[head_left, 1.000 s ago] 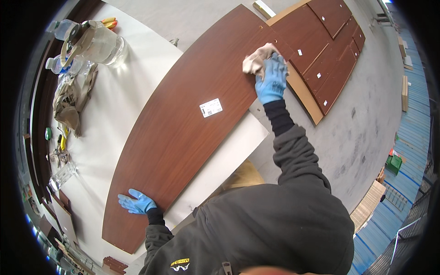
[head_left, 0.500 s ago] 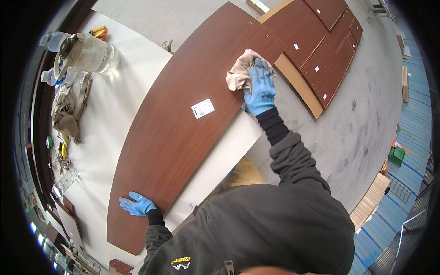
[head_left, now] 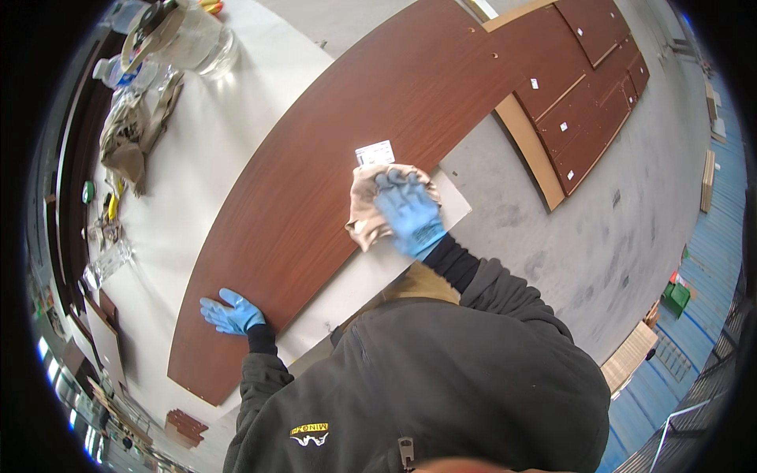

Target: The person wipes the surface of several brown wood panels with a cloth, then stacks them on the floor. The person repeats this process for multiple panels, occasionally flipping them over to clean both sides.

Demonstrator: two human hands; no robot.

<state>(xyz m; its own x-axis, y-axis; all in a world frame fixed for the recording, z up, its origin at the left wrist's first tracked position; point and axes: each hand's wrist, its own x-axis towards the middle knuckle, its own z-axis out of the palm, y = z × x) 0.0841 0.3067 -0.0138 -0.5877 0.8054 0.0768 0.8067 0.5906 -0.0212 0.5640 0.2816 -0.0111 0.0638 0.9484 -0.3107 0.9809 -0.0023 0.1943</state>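
A long reddish-brown wood panel with one curved edge lies across a white-topped table. My right hand, in a blue glove and slightly blurred, presses a beige cloth onto the panel near its straight edge. The cloth sits just below a white label and hangs partly past that edge. My left hand, also blue-gloved, rests on the panel's near left end with its fingers spread and nothing in it.
A clear water jug, a plastic bottle and a crumpled cloth stand or lie along the table's left side. More brown panels with labels are stacked at the far right, above a grey floor.
My right hand has drawn the cloth from the panel's far part back toward me, to just below the label. My left hand stays on the panel. The whole view has shifted somewhat.
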